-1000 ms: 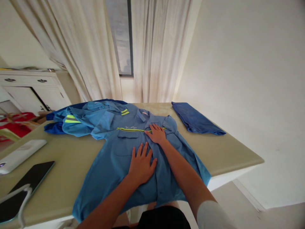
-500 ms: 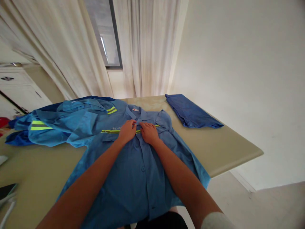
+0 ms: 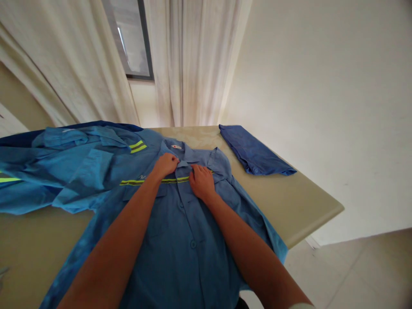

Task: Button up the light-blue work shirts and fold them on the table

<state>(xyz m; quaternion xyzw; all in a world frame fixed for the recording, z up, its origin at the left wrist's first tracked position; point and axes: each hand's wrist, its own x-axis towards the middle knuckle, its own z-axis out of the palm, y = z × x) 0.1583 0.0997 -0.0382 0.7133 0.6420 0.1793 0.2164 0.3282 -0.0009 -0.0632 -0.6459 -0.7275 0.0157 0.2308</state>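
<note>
A blue work shirt (image 3: 167, 253) with a yellow-grey reflective stripe lies front up, its buttoned placket running towards me. My left hand (image 3: 167, 164) pinches the shirt front just below the collar, fingertips closed on the cloth. Beside it, slightly nearer me, my right hand (image 3: 202, 181) lies on the chest with its fingers out flat over the fabric by the placket. Between the hands a small flap of the front edge shows. My forearms cover parts of the chest and stripe.
More blue garments with reflective bands (image 3: 80, 159) lie heaped to the left. A folded dark blue garment (image 3: 255, 152) rests at the back right of the beige table (image 3: 309, 201). Curtains (image 3: 199, 64) hang behind, and a white wall (image 3: 322, 107) stands to the right.
My left hand has shifted up and left towards the collar, now pinching cloth there. The right hand stays on the chest. The view has turned and moved closer.
</note>
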